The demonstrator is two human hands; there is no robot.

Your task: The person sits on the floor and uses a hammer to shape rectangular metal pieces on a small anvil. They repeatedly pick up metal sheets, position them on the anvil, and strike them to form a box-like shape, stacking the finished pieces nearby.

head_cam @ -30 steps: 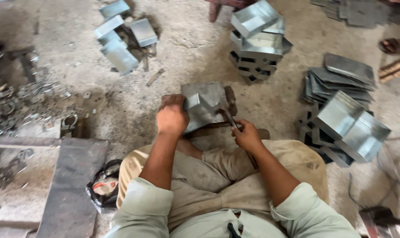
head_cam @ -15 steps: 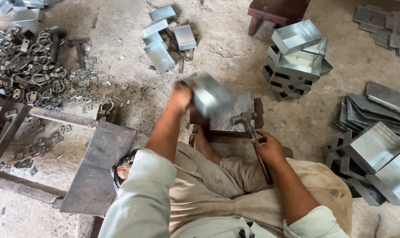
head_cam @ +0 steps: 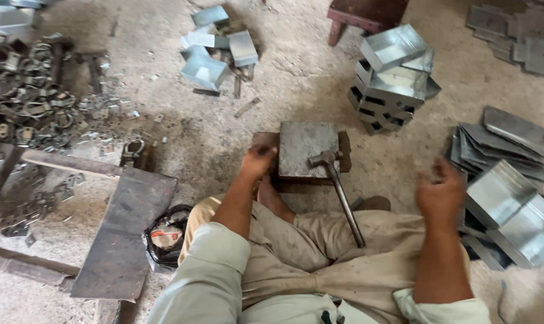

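- Floor (head_cam: 296, 72) is rough grey concrete, dusty, and the person sits right on it with legs in tan trousers spread around the work.
- Dark steel plate (head_cam: 125, 234) lies flat at the person's left, resting on a rusty frame.
- Stack of folded sheet-metal boxes (head_cam: 392, 78) stands beyond the block, to the right; flat grey sheets (head_cam: 512, 141) are fanned out further right, with two more bent pieces (head_cam: 512, 216) just in front of them.
- Scrap pile of small metal clamps (head_cam: 26, 102) covers the far left.
- Steel block (head_cam: 305, 150) sits on a wooden base between the knees, top bare.
- Hammer (head_cam: 338, 189) lies loose, head on the block's near edge, handle running down across the right thigh.
- Left hand (head_cam: 257, 161) rests with fingers curled at the block's left edge, holding nothing I can see.
- Right hand (head_cam: 440, 195) is blurred, open and loose, empty, just beside the bent pieces.
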